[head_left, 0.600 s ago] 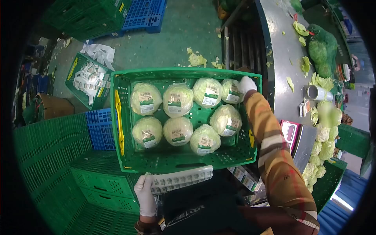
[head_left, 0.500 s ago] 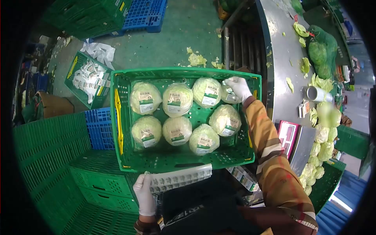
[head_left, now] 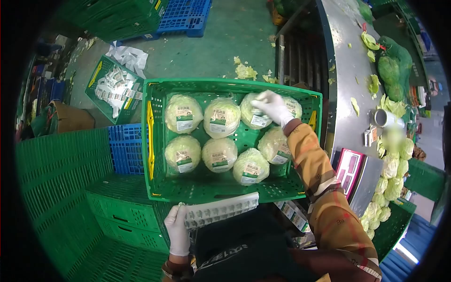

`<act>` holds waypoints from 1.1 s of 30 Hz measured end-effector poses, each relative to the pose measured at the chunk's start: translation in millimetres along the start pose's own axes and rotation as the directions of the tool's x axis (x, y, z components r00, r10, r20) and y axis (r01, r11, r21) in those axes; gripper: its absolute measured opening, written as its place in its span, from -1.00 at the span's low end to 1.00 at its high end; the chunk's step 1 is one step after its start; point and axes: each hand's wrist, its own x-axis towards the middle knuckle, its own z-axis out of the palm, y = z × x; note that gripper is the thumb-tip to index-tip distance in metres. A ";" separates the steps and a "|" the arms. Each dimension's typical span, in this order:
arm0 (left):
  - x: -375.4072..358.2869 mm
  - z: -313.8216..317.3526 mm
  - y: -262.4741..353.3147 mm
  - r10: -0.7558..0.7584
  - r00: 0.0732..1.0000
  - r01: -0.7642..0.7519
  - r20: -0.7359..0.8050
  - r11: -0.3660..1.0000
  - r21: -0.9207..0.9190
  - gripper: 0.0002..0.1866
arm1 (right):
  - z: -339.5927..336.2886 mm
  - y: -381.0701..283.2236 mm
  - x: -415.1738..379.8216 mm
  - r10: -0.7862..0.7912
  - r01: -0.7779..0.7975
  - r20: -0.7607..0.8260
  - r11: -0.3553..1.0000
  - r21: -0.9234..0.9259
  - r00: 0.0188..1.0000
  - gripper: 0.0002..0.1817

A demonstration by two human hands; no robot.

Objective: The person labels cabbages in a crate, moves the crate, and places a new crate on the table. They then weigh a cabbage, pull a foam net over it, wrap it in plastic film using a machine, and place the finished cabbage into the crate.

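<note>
A large green crate [head_left: 225, 191] holds several wrapped, labelled cabbages in two rows. My right hand [head_left: 272, 106], white-gloved, is over the back row, fingers pinched above the labelled cabbage [head_left: 256, 121]; whether anything is between the fingertips is too small to tell. The back-right cabbage [head_left: 292, 107] is partly hidden behind that hand. In front of the crate, my left hand [head_left: 177, 230], also gloved, grips the left end of a strip of stickers [head_left: 221, 209], which stretches rightward along the crate's near edge.
A small green crate [head_left: 104, 99] with used labels and white paper lies at the upper left. Stacked green crates [head_left: 121, 209] stand at the lower left. On the right, a metal table [head_left: 345, 61] bears leaves, a roll [head_left: 383, 118] and a net bag [head_left: 392, 70]; unwrapped cabbages [head_left: 393, 174] are beside it.
My right hand has moved left from the back-right cabbage to above its neighbour. The back-right cabbage now shows a label. The whole view has shifted slightly.
</note>
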 end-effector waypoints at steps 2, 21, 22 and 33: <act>-2.8 8.4 8.8 -0.046 0.999 0.046 -0.004 0.998 -0.039 -0.78 | 27.5 -22.0 -2.1 -0.060 0.045 0.138 0.993 0.113 0.989 -0.62; 0.9 -24.6 5.2 -0.057 0.996 0.045 -0.071 0.986 -0.159 -0.77 | 138.9 -106.2 14.6 -0.346 0.371 0.160 0.914 -0.163 0.924 -0.70; 1.8 -28.0 2.6 -0.045 0.996 0.033 -0.079 0.988 -0.151 -0.76 | 150.6 -110.6 20.6 -0.348 0.374 0.168 0.914 -0.159 0.922 -0.70; -2.3 -57.4 -13.0 -0.047 0.991 0.025 -0.129 0.985 -0.169 -0.76 | 173.2 -128.6 42.5 -0.405 0.394 0.158 0.608 -0.689 0.901 -0.45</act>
